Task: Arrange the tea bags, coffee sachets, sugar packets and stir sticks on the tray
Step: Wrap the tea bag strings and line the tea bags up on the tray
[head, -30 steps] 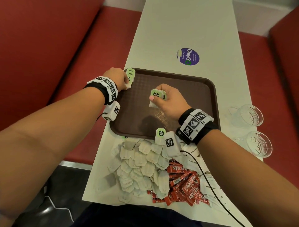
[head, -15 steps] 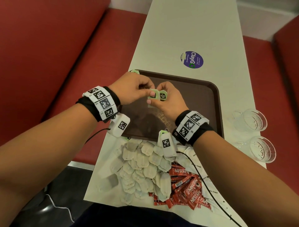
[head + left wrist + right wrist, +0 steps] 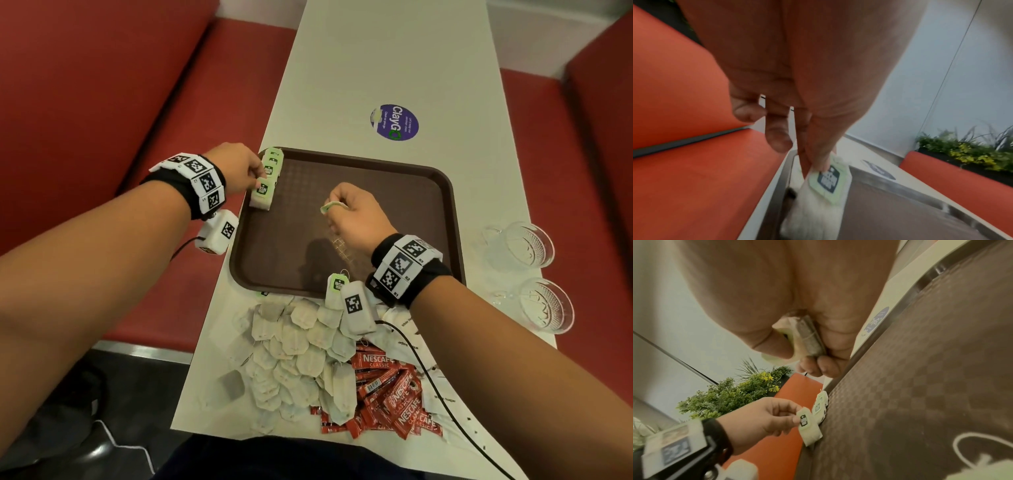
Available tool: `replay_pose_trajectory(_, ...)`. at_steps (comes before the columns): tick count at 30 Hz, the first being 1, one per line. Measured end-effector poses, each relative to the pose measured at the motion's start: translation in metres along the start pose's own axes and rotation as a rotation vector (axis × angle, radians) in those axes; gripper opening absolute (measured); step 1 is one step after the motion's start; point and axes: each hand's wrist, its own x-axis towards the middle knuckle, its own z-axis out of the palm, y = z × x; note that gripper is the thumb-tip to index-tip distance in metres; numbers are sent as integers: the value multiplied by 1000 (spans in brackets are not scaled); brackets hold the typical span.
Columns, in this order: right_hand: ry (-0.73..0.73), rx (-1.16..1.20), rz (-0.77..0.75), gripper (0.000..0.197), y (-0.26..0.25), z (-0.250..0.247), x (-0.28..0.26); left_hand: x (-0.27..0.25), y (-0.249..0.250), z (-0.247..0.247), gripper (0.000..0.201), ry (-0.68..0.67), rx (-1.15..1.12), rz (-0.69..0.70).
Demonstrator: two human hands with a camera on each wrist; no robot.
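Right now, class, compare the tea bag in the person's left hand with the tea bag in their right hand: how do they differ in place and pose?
The left hand pinches its tea bag by the green tag, hanging at the tray's left edge beside the row of placed bags. The right hand holds its tea bag tucked in curled fingers over the tray's middle, mostly hidden. Both carry green tags.

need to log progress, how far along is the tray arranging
Early on. Done: a short row of tea bags along the brown tray's left edge. In hand: the left hand sets down another tea bag; the right hand holds one more. Left: the tea bag pile, Nescafe sachets and sugar packets on the table.
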Motion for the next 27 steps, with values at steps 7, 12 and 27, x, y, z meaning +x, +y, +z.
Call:
replay_pose_trajectory(7,-39,56,-30,8,3,-7,-3,26,1,1,14,94,-26,-157)
replay_pose_trajectory(12,-56,50,-27,8,6,-11,-2,29,4,4,24,93,-3,-184)
replay_pose_trajectory(27,-50,37,-36,6,15,-11,6,-26,54,-3,34,169,-201,119)
